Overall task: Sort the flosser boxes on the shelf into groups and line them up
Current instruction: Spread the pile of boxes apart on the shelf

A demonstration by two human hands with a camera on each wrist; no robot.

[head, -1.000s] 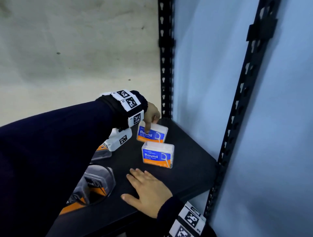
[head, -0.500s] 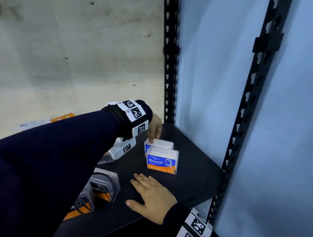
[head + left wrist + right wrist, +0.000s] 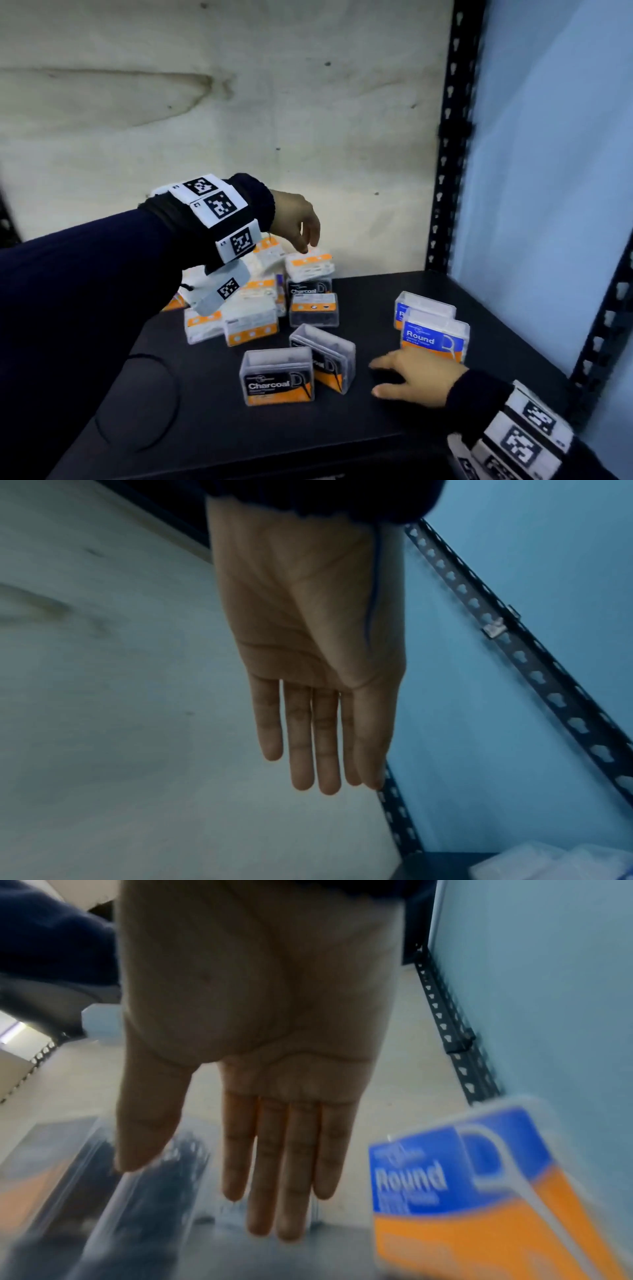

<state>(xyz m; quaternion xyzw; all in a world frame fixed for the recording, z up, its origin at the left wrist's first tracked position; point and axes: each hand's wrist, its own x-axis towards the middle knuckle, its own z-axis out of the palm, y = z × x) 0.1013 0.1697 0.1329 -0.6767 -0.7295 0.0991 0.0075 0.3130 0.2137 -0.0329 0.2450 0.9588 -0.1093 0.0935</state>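
A pale back wall (image 3: pixel 239 102) stands behind the shelf, off-white and marked with a long brownish stain (image 3: pixel 113 80) across its upper left and a few small dark specks. To its right a black upright post (image 3: pixel 452 137) runs from top to bottom, punched with a row of keyhole slots. A second black post (image 3: pixel 606 325) of the same kind leans in along the right edge. Between the two posts is a plain light-blue side panel (image 3: pixel 548 154). From the left wrist view the wall (image 3: pixel 103 723), the blue panel (image 3: pixel 531 547) and a slotted post (image 3: pixel 514 642) show again, dim and blurred.
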